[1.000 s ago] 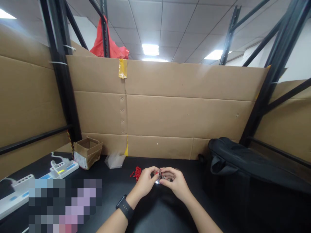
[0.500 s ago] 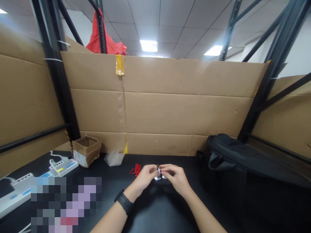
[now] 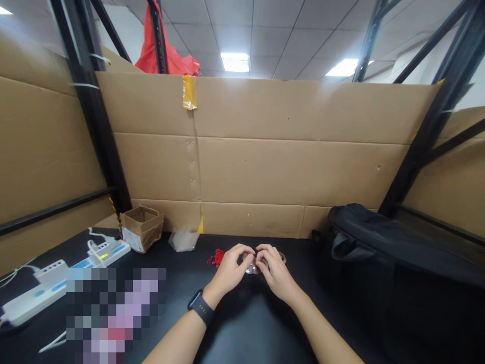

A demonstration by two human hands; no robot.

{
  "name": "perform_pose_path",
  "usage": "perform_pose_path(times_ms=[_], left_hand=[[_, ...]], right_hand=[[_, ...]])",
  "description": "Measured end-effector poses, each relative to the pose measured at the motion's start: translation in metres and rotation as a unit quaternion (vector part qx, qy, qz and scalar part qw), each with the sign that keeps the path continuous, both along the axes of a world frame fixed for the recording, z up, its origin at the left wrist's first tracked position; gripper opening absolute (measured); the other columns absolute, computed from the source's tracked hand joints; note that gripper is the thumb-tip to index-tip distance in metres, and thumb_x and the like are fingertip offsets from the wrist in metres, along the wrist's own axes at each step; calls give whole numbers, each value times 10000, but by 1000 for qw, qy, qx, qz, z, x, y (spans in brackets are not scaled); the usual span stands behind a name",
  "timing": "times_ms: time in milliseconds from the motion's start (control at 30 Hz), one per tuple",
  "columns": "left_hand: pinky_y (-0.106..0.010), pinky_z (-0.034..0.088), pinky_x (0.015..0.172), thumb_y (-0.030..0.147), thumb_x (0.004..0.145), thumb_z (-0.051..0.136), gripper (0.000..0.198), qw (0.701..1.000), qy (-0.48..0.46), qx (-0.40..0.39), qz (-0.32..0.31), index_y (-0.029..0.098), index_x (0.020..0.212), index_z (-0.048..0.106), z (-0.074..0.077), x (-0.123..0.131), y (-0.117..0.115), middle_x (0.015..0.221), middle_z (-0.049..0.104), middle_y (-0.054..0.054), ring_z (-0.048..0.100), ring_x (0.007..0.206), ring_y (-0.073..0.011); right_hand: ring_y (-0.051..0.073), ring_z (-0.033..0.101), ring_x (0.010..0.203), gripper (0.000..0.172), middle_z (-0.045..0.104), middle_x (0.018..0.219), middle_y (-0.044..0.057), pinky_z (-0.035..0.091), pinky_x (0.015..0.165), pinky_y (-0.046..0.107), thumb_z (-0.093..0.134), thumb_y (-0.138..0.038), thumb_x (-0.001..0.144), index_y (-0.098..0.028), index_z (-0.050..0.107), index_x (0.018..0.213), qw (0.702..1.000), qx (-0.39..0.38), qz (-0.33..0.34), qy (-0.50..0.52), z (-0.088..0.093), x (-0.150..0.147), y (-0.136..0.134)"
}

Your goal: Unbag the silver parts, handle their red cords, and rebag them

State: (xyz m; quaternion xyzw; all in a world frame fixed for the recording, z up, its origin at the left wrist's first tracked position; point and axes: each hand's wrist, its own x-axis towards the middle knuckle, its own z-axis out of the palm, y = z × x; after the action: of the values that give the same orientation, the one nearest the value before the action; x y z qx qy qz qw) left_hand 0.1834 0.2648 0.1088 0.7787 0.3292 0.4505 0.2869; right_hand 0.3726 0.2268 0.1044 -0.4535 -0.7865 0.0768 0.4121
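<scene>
My left hand (image 3: 232,268), with a black watch on its wrist, and my right hand (image 3: 276,271) meet over the black tabletop (image 3: 242,328). Their fingertips pinch a small shiny metal part (image 3: 253,266) between them. A flat metal ring (image 3: 281,257) shows just behind my right hand's fingers. A small heap of red plastic pieces (image 3: 216,257) lies on the table just left of my left hand.
A small open cardboard box (image 3: 142,227) and a clear plastic bag (image 3: 184,239) sit at the back left. White power strips (image 3: 64,275) run along the left. A black bag (image 3: 382,242) fills the right. Cardboard walls and black rack posts surround the table.
Both hands have stayed together on the metal part and lowered it closer to the table. The camera has shifted slightly.
</scene>
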Motion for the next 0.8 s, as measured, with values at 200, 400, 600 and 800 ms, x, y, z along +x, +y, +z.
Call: perform_pose_path(times_ms=[200, 400, 600, 800], left_hand=[[-370, 404, 901, 371, 880, 657, 152, 983, 168, 69, 7, 300, 955, 770, 4, 3, -10, 1062, 725, -21, 591, 1002, -225], [-373, 367, 883, 381, 903, 648, 157, 977, 183, 91, 63, 317, 877, 789, 0, -1, -3, 1024, 730, -12, 568, 1003, -216], [-353, 357, 806, 359, 936, 591, 204, 959, 192, 82, 189, 319, 966, 789, -9, -6, 11, 964, 723, -39, 587, 933, -228], [-366, 359, 816, 376, 939, 534, 295, 931, 247, 64, 263, 241, 841, 777, -16, 0, 21, 839, 756, -87, 628, 875, -260]], right_hand=[[253, 526, 1153, 133, 567, 1219, 98, 457, 988, 446, 450, -194, 986, -234, 567, 937, 1000, 16, -22, -12, 1, 4, 1], [249, 530, 1158, 106, 564, 1252, 95, 442, 1004, 446, 487, -234, 981, -235, 584, 939, 1000, 10, -22, -12, 0, 4, 3], [247, 560, 1074, 124, 601, 1119, 87, 453, 959, 413, 507, -207, 918, -225, 567, 1026, 993, 23, -112, 38, -1, 32, 19], [232, 583, 935, 154, 613, 1013, 62, 473, 876, 394, 560, -178, 814, -217, 613, 954, 966, -32, -257, 5, -18, 78, 37]])
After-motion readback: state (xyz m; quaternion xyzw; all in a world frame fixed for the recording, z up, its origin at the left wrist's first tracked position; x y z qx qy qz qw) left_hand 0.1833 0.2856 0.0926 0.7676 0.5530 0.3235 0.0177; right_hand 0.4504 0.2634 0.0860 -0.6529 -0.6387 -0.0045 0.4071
